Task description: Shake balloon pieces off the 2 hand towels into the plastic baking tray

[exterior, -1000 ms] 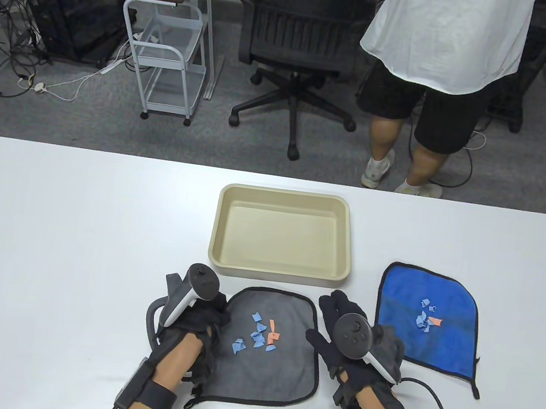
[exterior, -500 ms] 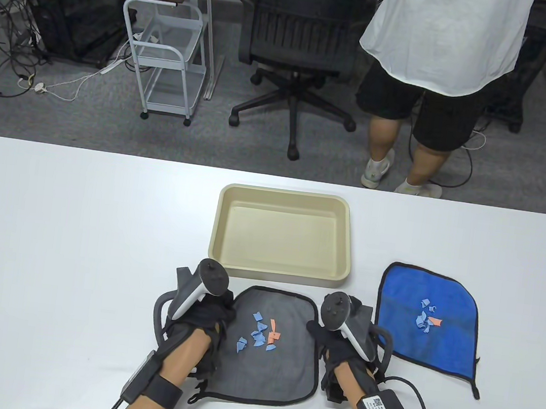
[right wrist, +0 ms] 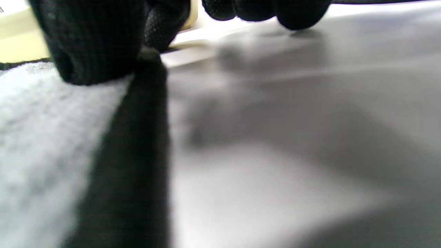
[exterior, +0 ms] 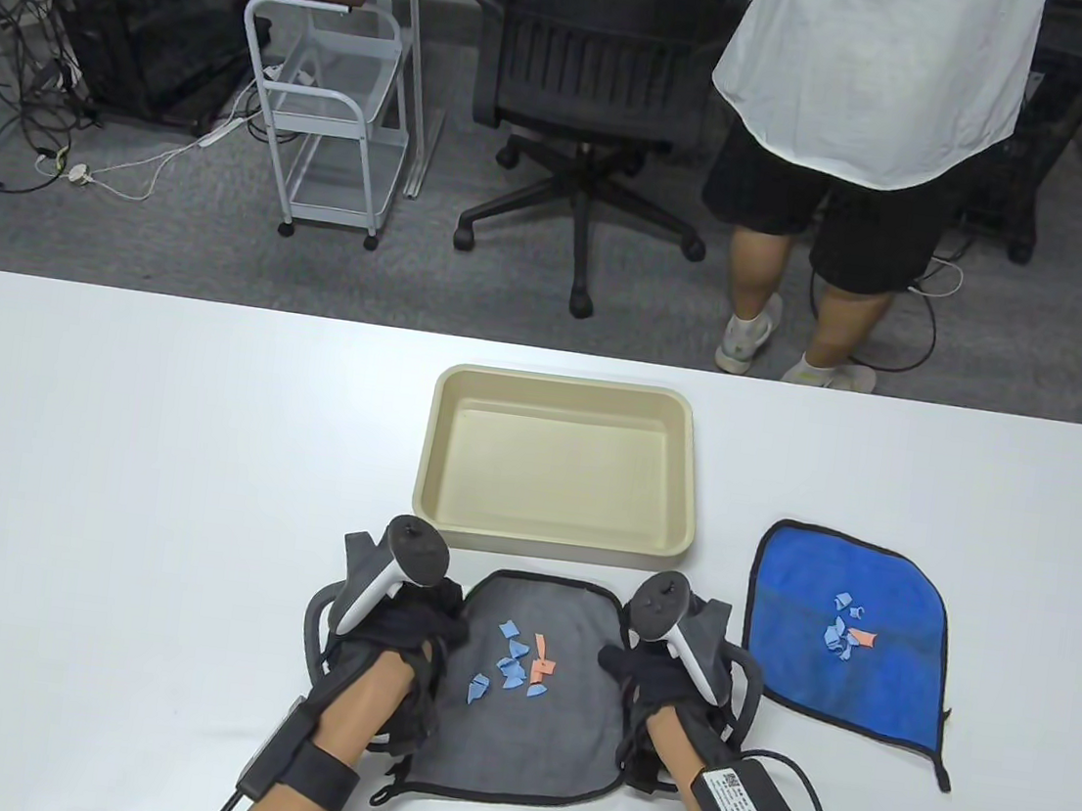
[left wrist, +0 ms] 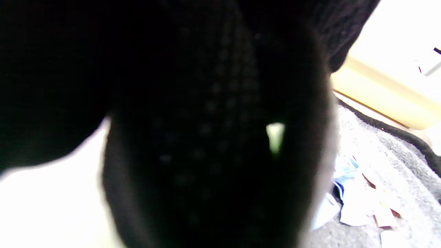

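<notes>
Both hands sit at the gray towel [exterior: 551,722]: right hand [exterior: 665,677] at three o'clock pinches its edge; left hand [exterior: 401,625] at nine o'clock touches it, grip unreadable.

A white rectangular table [exterior: 148,476] carries everything. On it lie a beige plastic baking tray [exterior: 438,501], a grey black-edged hand towel [exterior: 560,733] and a blue black-edged hand towel [exterior: 891,685].

A: How are the two hands lying?
B: The left hand [exterior: 401,620] is resting low, palm down, its forearm coming in from the bottom edge.
A: And the right hand [exterior: 666,672]?
B: It is resting low too, its thumb [right wrist: 93,44] pressing down, the other fingertips [right wrist: 296,13] curling beside it.
</notes>
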Motion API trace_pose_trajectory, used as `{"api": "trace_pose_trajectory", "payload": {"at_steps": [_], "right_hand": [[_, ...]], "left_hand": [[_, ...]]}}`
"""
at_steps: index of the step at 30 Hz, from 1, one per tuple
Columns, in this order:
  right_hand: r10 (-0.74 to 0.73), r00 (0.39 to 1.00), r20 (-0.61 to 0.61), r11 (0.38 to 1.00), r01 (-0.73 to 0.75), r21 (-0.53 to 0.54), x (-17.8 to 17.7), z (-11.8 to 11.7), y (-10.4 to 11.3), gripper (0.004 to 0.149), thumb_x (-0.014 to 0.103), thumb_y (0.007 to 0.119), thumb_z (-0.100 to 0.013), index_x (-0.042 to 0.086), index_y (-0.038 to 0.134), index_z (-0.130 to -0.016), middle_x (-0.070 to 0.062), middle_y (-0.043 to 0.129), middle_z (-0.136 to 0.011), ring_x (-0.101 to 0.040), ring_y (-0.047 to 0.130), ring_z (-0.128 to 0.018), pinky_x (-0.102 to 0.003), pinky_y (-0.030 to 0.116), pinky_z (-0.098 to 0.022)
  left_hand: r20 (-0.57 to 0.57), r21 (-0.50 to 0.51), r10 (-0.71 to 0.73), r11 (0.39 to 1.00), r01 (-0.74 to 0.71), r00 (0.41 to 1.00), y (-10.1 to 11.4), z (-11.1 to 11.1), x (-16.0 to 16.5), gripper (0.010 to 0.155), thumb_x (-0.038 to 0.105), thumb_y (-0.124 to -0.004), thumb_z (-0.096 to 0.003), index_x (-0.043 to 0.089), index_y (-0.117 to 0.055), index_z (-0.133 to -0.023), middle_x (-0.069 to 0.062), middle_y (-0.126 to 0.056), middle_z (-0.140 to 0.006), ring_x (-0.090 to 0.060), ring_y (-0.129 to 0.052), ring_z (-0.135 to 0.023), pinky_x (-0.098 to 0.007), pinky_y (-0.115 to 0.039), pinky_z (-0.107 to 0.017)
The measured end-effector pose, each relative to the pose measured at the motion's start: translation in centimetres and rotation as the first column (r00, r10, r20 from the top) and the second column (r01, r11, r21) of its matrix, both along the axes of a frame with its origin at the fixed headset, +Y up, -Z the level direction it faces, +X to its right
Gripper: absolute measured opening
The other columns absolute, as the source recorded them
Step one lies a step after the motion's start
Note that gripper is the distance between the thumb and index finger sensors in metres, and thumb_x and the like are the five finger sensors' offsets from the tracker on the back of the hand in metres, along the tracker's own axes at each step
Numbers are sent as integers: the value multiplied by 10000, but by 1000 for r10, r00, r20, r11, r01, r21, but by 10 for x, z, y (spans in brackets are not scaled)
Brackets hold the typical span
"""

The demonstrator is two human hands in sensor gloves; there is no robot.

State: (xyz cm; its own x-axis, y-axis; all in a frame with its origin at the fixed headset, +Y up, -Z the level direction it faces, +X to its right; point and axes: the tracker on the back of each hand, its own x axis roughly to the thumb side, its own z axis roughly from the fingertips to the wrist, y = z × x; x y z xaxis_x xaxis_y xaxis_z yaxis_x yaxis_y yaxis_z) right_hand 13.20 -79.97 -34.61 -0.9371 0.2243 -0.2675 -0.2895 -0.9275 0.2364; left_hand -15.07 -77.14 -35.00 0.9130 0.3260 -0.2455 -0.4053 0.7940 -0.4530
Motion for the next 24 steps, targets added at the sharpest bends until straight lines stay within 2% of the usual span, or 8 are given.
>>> {"api": "trace_pose_trajectory", "payload": {"at_steps": [3, 4, 9, 15, 20, 24], "right_hand": [[24, 1000, 6, 1000, -24, 18, -2, 3, 1, 415, 501, 831, -345, 295, 768, -698, -75, 418, -1086, -338, 526, -850, -440, 586, -603], [19, 1000, -3, 1000, -19, 24, -3, 4, 1, 382, 497, 831, -352, 294, 784, -673, -70, 446, -1084, -339, 537, -849, -438, 593, -601], [-15, 999, -39, 999, 17, 46, -7, 6, 4, 352, 438, 847, -381, 249, 818, -677, -51, 502, -1079, -317, 593, -842, -419, 626, -592], [-28, 996, -83, 995, 35, 94, -8, 8, 13, 344, 409, 829, -399, 224, 821, -690, 0, 661, -1032, -269, 741, -807, -381, 716, -556], [-168, 981, -100, 977, 179, 119, -3, 9, 25, 340, 402, 836, -399, 213, 826, -681, 10, 755, -975, -220, 868, -752, -333, 810, -515], [-226, 967, -117, 960, 241, 141, -1, 10, 31, 326, 388, 849, -391, 199, 834, -657, -6, 790, -942, -154, 957, -670, -276, 883, -453]], "left_hand": [[-1, -5, 19, 1000, -19, 1000, -1, 1, -3, 338, 473, -769, -389, 443, -715, -721, 113, -1010, -370, -33, -1223, -42, -258, -1041, 9], [-2, -5, 25, 1000, -25, 1000, -1, 1, -3, 339, 473, -770, -389, 443, -715, -722, 114, -1012, -367, -30, -1226, -41, -257, -1044, 12], [-8, -7, 18, 1000, -18, 1000, -1, 2, -4, 337, 475, -768, -389, 447, -714, -721, 116, -1010, -368, -29, -1230, -53, -259, -1047, 7], [-8, 1, 18, 1000, -18, 1000, 1, 3, -3, 337, 475, -769, -388, 450, -714, -720, 116, -1010, -368, -37, -1229, -59, -263, -1044, -1], [-7, 8, 30, 1000, -30, 1000, 3, 4, -2, 338, 475, -768, -388, 449, -715, -721, 115, -1009, -369, -41, -1227, -61, -265, -1042, -5], [-7, 11, 38, 999, -38, 999, 5, 5, -1, 338, 474, -770, -387, 449, -716, -719, 114, -1009, -367, -43, -1226, -60, -265, -1041, -4]]}}
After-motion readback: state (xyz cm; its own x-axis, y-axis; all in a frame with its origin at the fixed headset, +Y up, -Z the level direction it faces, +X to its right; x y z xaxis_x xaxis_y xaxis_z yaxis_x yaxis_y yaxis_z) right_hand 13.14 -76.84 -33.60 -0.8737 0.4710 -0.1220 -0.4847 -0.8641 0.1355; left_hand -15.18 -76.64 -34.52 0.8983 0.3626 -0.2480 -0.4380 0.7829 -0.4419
